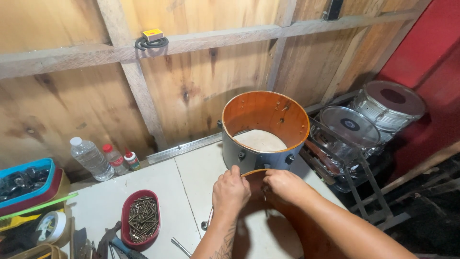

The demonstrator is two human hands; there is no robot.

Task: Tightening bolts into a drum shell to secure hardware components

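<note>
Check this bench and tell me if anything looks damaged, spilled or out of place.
Nothing is spilled. The grey, orange-lined drum shell stands upright on the white table with no head on top. Both the left hand and right hand grip a second wooden shell's rim. The screws stay in their red oval tray.

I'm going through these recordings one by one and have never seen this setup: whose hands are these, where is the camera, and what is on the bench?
The single picture comes from a camera worn on the person's head, looking down. Their left hand and right hand grip the rim of a drum shell at the near edge. On the white bench stands a second orange-lined drum shell, a red tray of screws, plastic bottles and a roll of tape. Finished drums sit to the right.
</note>
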